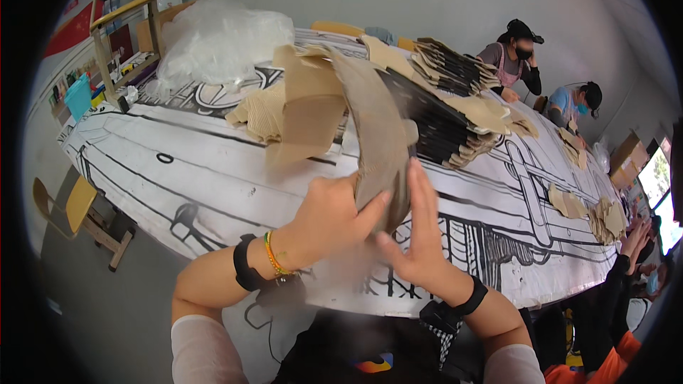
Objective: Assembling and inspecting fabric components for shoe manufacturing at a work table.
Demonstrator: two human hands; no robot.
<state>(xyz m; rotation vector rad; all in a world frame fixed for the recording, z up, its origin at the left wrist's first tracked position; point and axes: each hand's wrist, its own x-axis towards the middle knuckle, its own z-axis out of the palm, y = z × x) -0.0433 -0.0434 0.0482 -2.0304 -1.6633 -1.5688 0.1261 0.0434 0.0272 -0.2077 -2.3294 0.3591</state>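
A curved tan piece of thin, flexible-looking material arches up in front of me over the table; I cannot tell whether it is cloth or leather. My left hand pinches its lower left edge between bent fingers and thumb. On the opposite side, my right hand grips the lower end, its fingers fairly straight along the edge and its thumb in front. Part of the piece's lower end is hidden and smeared by motion. Just beyond it stand more tan pieces, with a ribbed-looking stack at their left.
The long table bears a black line drawing. Layered tan-and-black pieces lie at the back right, and clear plastic bags at the back left. Two masked people sit at the far side. Another person's hands show at the right. A chair stands left.
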